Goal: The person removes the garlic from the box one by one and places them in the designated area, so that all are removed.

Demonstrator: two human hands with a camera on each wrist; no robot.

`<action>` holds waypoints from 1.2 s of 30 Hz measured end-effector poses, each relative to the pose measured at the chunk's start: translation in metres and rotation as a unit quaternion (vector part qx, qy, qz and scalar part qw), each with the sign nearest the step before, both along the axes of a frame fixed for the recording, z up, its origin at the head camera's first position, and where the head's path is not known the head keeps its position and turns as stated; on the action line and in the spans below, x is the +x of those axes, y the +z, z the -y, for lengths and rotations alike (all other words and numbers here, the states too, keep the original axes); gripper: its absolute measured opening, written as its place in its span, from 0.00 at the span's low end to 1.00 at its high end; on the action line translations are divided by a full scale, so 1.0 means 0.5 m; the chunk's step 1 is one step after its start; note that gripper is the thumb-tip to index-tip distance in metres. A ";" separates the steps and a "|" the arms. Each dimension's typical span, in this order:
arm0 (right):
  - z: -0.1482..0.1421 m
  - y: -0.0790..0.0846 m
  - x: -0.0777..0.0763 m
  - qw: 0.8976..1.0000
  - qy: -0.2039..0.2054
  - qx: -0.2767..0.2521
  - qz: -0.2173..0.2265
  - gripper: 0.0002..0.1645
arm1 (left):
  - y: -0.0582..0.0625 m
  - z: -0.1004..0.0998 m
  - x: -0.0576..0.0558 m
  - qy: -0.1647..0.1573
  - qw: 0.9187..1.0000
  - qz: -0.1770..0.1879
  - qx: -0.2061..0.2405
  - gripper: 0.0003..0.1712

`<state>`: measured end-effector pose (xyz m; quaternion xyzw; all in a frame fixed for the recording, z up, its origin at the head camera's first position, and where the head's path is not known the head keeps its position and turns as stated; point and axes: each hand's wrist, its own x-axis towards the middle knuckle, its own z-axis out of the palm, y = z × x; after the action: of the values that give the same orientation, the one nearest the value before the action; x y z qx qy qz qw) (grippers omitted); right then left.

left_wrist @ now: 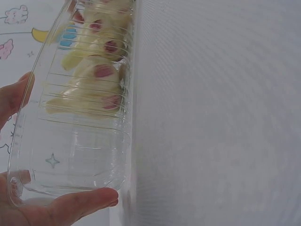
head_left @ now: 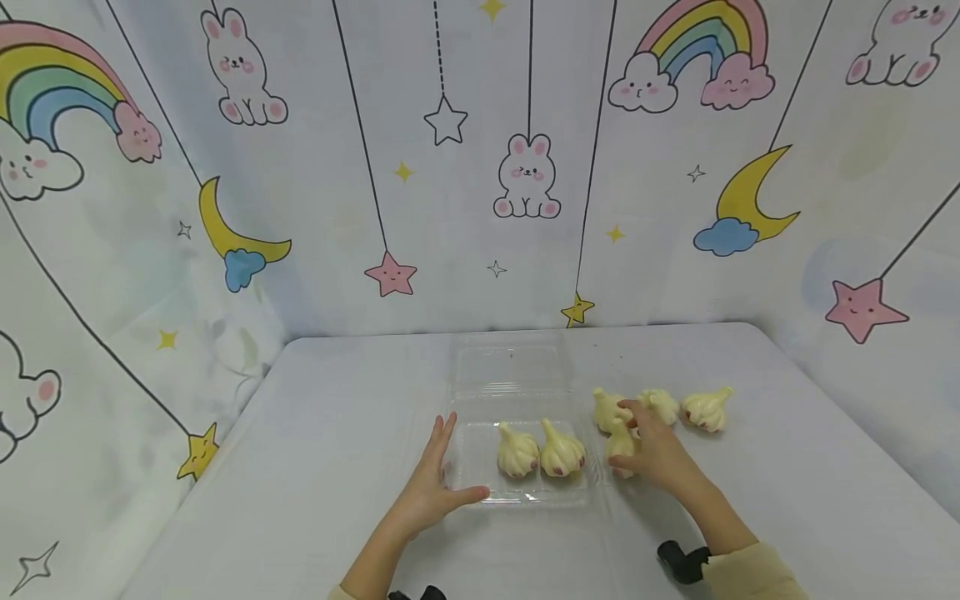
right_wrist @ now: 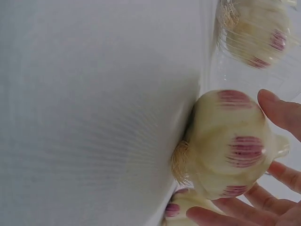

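Observation:
My left hand is at the left end of a clear plastic clamshell box, fingers and thumb spread along its side and front corner. Two garlic bulbs, cream with purple patches, stand side by side inside the box. To the right of the box, my right hand has its thumb and fingers around another garlic bulb. That bulb sits on the table, its root tuft facing down in the right wrist view. Behind it, more loose bulbs are partly covered by the hand.
The box's clear lid lies folded back on the white table. A garlic bulb rests at the far right of the loose group. A cartoon-printed cloth hangs behind the table.

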<state>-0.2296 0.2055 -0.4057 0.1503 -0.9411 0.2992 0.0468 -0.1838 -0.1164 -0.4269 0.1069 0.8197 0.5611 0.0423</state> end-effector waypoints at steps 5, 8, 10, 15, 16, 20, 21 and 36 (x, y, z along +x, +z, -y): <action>0.002 0.009 0.003 1.000 0.002 0.000 0.007 0.48 | -0.001 0.000 -0.001 0.002 1.000 0.002 -0.002 0.63; 0.003 0.015 0.006 1.000 0.001 0.000 0.002 0.49 | -0.003 0.000 -0.002 0.003 1.000 0.004 -0.004 0.63; 0.004 0.020 0.007 1.000 0.001 0.000 -0.004 0.49 | -0.003 0.000 -0.002 0.004 1.000 0.004 -0.004 0.63; 0.005 0.031 0.011 1.000 0.001 -0.002 -0.020 0.48 | 0.001 -0.001 0.000 0.003 1.000 0.000 0.000 0.63; 0.005 0.033 0.012 1.000 0.003 -0.004 -0.022 0.48 | 0.001 -0.001 0.000 0.003 1.000 -0.001 0.001 0.63; 0.008 0.040 0.012 0.999 0.006 -0.010 -0.030 0.48 | -0.001 0.000 -0.001 0.001 1.000 -0.001 -0.001 0.63; 0.009 0.041 0.013 0.999 0.007 -0.009 -0.033 0.48 | -0.002 0.000 -0.001 0.002 1.000 0.001 -0.001 0.63; 0.037 0.062 0.030 0.998 -0.010 -0.053 -0.046 0.45 | -0.007 0.001 -0.003 0.000 1.000 0.002 -0.003 0.63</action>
<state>-0.2146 0.1872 -0.3746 0.1516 -0.9224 0.3405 0.1010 -0.1854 -0.1171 -0.4306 0.1057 0.8211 0.5592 0.0445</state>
